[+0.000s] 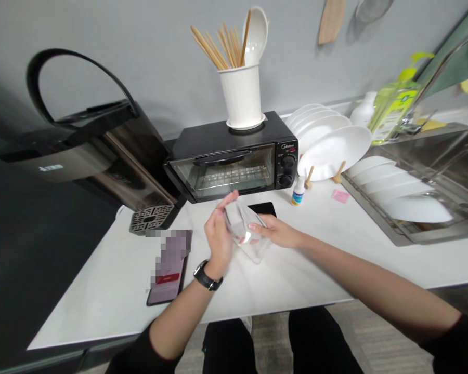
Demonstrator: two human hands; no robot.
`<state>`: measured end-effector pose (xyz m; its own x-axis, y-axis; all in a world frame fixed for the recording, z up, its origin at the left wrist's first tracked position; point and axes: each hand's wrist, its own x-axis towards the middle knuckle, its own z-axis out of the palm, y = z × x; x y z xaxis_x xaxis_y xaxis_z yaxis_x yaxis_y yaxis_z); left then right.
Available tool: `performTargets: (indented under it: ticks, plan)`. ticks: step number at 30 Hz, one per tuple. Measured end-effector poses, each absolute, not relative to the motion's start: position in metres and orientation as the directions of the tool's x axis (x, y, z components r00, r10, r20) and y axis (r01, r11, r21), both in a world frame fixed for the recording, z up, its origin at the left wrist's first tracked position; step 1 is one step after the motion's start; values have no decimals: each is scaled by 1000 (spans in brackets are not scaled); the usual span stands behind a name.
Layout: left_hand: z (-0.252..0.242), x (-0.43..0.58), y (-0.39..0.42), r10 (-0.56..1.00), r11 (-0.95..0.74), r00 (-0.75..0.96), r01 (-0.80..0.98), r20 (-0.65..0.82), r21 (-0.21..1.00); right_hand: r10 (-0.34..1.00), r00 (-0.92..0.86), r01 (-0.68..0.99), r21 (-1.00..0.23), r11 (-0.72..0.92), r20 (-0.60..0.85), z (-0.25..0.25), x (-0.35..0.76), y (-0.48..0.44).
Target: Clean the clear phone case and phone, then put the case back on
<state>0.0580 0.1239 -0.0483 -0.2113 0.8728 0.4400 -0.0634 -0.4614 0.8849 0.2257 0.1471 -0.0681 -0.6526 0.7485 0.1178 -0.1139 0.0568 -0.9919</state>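
Observation:
A clear phone case [242, 221], see-through and catching the light, is held just above the counter between my two hands. My left hand [219, 228], with a black-strapped watch on its wrist, supports the left side of the case, fingers curled behind it. Around the right side closes my right hand [278, 230], its thumb lying on the near face. Several of its fingers show only through the clear plastic or are hidden. Behind the case, a flat black object [265, 209] lies partly covered on the counter.
A tablet-like device [171, 275] lies left on the white counter [281, 285]. Behind stand a water dispenser [113, 150], a toaster oven [230, 161] with a chopstick holder [242, 96] on top, and a small bottle [298, 191]. Racked plates [331, 148] and a sink [405, 241] are right.

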Motion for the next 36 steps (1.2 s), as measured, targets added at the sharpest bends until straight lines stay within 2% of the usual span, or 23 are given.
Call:
performTargets:
  ticks: [3, 8, 11, 14, 16, 21, 25, 29, 36]
  plan:
    - [-44, 54, 129, 888, -401, -274, -72, 369, 913, 715, -697, -109, -994, -29, 56, -75, 225, 149]
    - [-50, 59, 130, 988, -152, -40, -139, 148, 979, 722, -689, -88, -996, 6, 65, -72, 237, 157]
    - [-53, 62, 129, 983, -164, 58, -168, 176, 972, 764, -632, -74, -991, 108, 131, -64, 243, 160]
    - [-54, 61, 131, 962, -242, 95, -125, 254, 962, 876, -421, 37, -960, 276, 236, -60, 244, 161]
    - [-56, 60, 132, 955, -269, 96, -116, 280, 956, 900, -339, 74, -946, 316, 275, -60, 245, 161]
    - [-56, 58, 134, 962, -267, 40, -75, 270, 961, 888, -427, -26, -984, 179, 173, -62, 249, 162]
    - [-49, 59, 131, 962, -265, -54, 25, 266, 964, 834, -528, -16, -983, 181, 163, -57, 256, 167]
    - [-43, 61, 129, 975, -212, -75, -47, 208, 976, 864, -448, -30, -970, 242, 230, -53, 259, 172]
    - [-51, 63, 134, 980, -197, -35, -69, 195, 978, 840, -537, -70, -997, 43, 74, -59, 255, 172]
